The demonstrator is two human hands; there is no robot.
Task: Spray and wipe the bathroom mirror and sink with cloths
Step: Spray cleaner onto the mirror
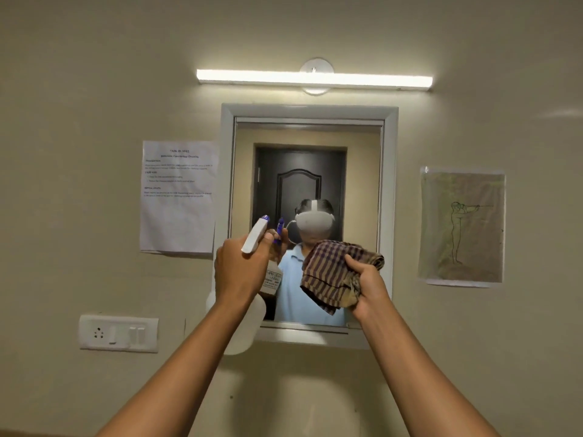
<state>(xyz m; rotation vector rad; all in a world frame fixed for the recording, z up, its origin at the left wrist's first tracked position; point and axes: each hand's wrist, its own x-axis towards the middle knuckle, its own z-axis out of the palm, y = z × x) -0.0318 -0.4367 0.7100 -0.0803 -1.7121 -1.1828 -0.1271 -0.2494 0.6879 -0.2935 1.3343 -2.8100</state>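
Note:
A rectangular mirror [359,171] in a pale grey frame hangs on the beige wall straight ahead. My left hand [241,271] grips a white spray bottle [249,323] by its neck, its white trigger head with a blue nozzle raised toward the lower left of the glass. My right hand [369,290] holds a bunched brown and purple checked cloth [334,272] in front of the mirror's lower right part. The glass reflects a person wearing a headset, the bottle and a dark door. The sink is out of view.
A lit tube light [315,79] runs above the mirror. A printed paper sheet [178,197] is taped left of the frame, a drawing in a plastic sleeve [462,227] to its right. A white switch and socket plate [118,332] sits lower left.

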